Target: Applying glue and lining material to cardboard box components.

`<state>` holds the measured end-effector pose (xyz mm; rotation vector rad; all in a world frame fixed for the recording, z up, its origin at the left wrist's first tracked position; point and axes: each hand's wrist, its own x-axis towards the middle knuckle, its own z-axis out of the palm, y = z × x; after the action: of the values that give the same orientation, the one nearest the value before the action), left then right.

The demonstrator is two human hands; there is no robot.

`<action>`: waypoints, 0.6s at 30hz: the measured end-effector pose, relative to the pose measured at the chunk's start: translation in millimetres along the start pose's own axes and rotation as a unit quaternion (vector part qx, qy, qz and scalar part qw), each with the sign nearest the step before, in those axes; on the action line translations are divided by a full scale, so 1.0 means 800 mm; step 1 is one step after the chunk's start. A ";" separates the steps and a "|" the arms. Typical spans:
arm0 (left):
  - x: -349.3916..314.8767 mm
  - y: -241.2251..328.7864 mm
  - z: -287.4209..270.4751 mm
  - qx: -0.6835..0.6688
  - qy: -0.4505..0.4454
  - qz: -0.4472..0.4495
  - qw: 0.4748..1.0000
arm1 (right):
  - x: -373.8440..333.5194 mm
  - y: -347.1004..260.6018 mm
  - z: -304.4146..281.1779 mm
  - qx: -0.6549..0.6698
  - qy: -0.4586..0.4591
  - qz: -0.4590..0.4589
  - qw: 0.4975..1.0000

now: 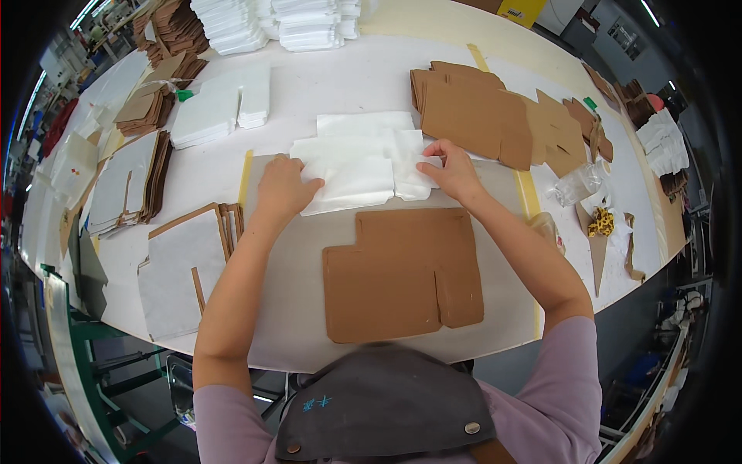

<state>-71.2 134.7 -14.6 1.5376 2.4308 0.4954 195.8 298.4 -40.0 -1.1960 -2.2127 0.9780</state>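
A white fabric-like cut piece (352,184) with a slit lies flat at the middle of the table, partly over another white piece (367,124). My left hand (284,185) rests at its left edge, thumb and fingers apart. At the right edge, my right hand (452,172) pinches the white piece between thumb and fingers. Nearer to me lies a brown cut piece (398,274) with a stepped upper left corner and a slit at its lower right. Neither hand touches it.
Brown pieces (471,108) lie fanned out at the far right. White stacks (309,23) stand at the back. On the left are grey-faced brown-edged pieces (178,263) and another such stack (127,182). Clear plastic wrap (580,184) and a yellow patterned item (600,222) sit at right.
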 end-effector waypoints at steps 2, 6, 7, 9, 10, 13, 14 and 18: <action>-0.002 -0.008 0.010 -0.010 0.070 0.047 0.996 | -0.006 -0.001 0.002 0.097 0.058 0.070 0.991; -0.006 -0.010 0.006 -0.118 0.022 -0.018 0.993 | -0.023 -0.025 -0.018 0.154 0.031 0.162 0.974; -0.005 -0.011 0.005 -0.133 0.014 -0.019 0.991 | -0.026 -0.016 -0.026 0.165 -0.002 0.143 0.976; -0.003 -0.017 0.011 -0.134 0.027 -0.014 0.990 | -0.027 -0.009 -0.029 0.175 -0.034 0.126 0.976; -0.002 -0.020 0.014 -0.133 0.040 -0.009 0.990 | -0.026 -0.010 -0.026 0.217 -0.042 0.081 0.972; -0.003 -0.024 0.013 -0.155 0.039 -0.030 0.987 | -0.018 -0.020 -0.018 0.224 -0.049 0.076 0.970; -0.004 -0.023 0.013 -0.155 0.037 -0.030 0.987 | -0.015 -0.024 -0.013 0.192 -0.051 0.114 0.973; -0.003 -0.010 -0.002 -0.138 0.002 -0.060 0.989 | 0.000 -0.010 0.007 0.032 0.064 0.076 0.995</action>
<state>-77.4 128.8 -16.1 1.2703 2.3226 0.7744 187.4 292.9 -37.5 -1.3735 -2.0008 0.9953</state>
